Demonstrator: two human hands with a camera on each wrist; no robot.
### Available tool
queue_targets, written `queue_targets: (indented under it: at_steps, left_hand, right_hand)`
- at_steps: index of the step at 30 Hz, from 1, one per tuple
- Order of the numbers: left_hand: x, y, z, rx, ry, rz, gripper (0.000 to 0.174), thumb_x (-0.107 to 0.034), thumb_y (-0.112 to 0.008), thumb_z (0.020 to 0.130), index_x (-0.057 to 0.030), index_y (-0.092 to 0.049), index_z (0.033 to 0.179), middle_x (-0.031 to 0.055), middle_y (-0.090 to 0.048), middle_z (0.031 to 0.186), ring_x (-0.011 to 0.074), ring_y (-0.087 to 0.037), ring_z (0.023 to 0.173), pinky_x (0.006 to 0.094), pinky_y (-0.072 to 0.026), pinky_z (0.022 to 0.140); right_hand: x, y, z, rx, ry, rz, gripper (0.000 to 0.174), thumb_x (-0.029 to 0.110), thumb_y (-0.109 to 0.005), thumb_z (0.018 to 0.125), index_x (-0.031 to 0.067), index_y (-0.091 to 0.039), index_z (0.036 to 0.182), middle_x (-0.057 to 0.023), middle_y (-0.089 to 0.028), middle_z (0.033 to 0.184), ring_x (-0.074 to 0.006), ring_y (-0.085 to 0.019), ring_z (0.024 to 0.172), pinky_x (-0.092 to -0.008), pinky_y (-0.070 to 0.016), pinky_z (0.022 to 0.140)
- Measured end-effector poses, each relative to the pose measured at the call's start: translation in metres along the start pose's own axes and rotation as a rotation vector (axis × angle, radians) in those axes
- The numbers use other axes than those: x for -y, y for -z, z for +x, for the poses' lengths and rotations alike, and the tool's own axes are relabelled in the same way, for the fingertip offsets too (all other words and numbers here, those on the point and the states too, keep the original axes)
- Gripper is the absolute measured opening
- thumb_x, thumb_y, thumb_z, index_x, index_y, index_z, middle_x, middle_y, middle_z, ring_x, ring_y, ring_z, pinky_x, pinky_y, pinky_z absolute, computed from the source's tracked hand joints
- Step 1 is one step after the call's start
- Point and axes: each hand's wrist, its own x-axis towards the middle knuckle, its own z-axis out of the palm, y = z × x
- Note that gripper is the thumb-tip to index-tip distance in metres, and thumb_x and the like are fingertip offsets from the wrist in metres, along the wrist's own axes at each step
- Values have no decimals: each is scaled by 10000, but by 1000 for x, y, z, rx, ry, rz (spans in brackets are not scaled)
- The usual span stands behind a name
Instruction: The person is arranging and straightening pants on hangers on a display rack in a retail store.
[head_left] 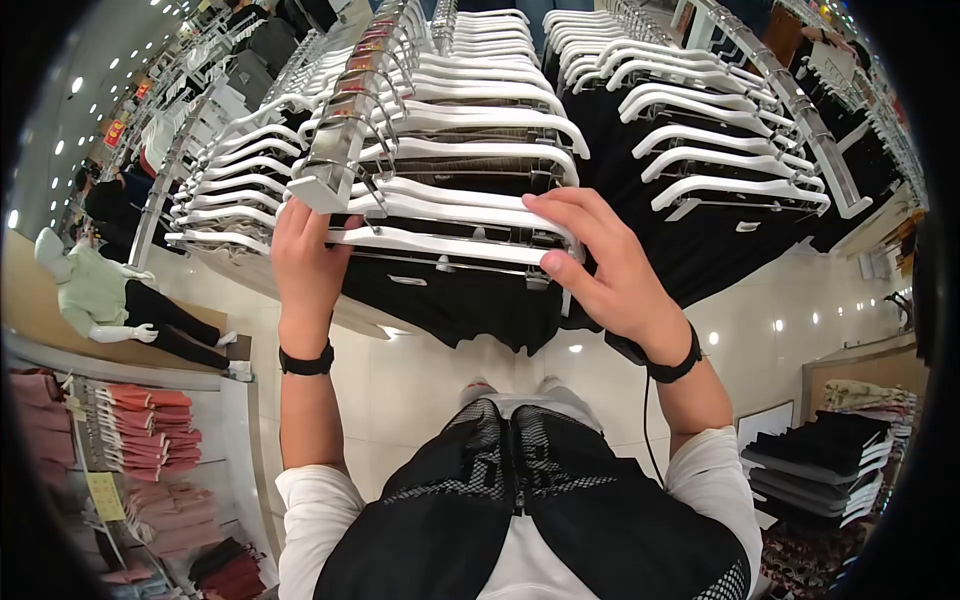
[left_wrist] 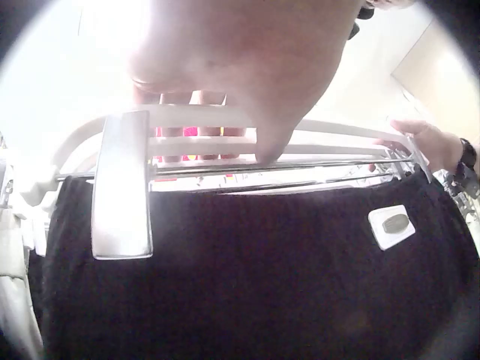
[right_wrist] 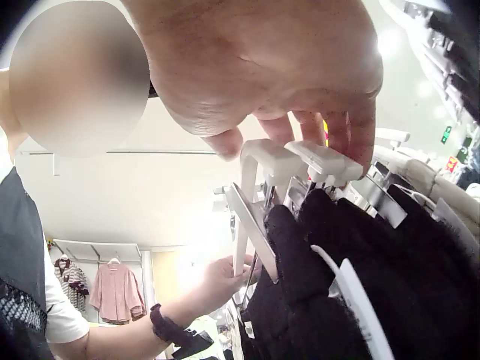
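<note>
In the head view, my left hand [head_left: 303,260] grips the left part of the front white clothes hangers [head_left: 450,245], close under the rail's end. The left wrist view shows its thumb [left_wrist: 274,142] before the hanger bars and its fingers behind them. My right hand [head_left: 610,270] holds the right ends of the same hangers, the thumb at the front one and the fingers reaching over those behind. Black trousers [head_left: 450,300] hang from these hangers, with a white tag [left_wrist: 391,226] on the front pair. In the right wrist view, the hanger ends [right_wrist: 277,161] sit right beneath the fingers.
A chrome rail [head_left: 345,130] carries several more white hangers behind. Another rail [head_left: 825,150] with dark clothes stands at right. A mannequin [head_left: 100,285] lies left in view, near shelves of pink clothes [head_left: 150,430]. Folded dark clothes [head_left: 820,460] are at lower right.
</note>
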Motion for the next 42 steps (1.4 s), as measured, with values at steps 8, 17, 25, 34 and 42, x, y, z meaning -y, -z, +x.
queue_targets:
  at_steps: [8, 17, 25, 34, 42]
  left_hand:
    - [7, 3, 1, 43, -59, -34, 381, -125, -844, 758, -45, -664, 1084, 135, -694, 1027, 385, -652, 1038, 493, -504, 947]
    - [19, -7, 21, 217, -81, 25, 530, -59, -767, 707, -82, -666, 1227, 97, -666, 1268, 307, -599, 1228, 460, -463, 1026]
    - [24, -7, 23, 100, -116, -156, 465, -116, -769, 766, -122, -675, 1221, 52, -656, 1122, 279, -603, 1099, 442, -452, 937]
    - [33, -22, 14, 30, -187, -190, 456, -157, -768, 825, -114, -682, 1271, 45, -661, 1144, 272, -623, 1077, 428, -460, 922]
    - [34, -24, 14, 21, -168, -250, 449, -186, -778, 837, -111, -686, 1270, 50, -661, 1154, 273, -617, 1088, 432, -458, 927]
  right_hand:
    - [-8, 7, 3, -6, -23, 84, 351, 209, -644, 1000, 28, -663, 1300, -163, -642, 1255, -309, -652, 1075, -360, -519, 906]
    - [-12, -11, 33, -133, -89, -396, 415, 226, -651, 966, 68, -653, 1350, -185, -565, 1435, -401, -457, 1398, -475, -346, 1177]
    - [0, -16, 36, -146, -266, -264, 397, 123, -604, 963, 58, -668, 1349, -150, -580, 1478, -334, -419, 1488, -433, -312, 1217]
    - [26, -31, 33, -329, -402, -414, 310, 142, -562, 1033, -4, -692, 1274, -162, -679, 1324, -265, -621, 1248, -361, -427, 1095]
    - [30, -51, 39, -292, -449, -298, 417, 260, -607, 1023, 54, -643, 1384, -138, -575, 1477, -265, -528, 1374, -375, -383, 1141]
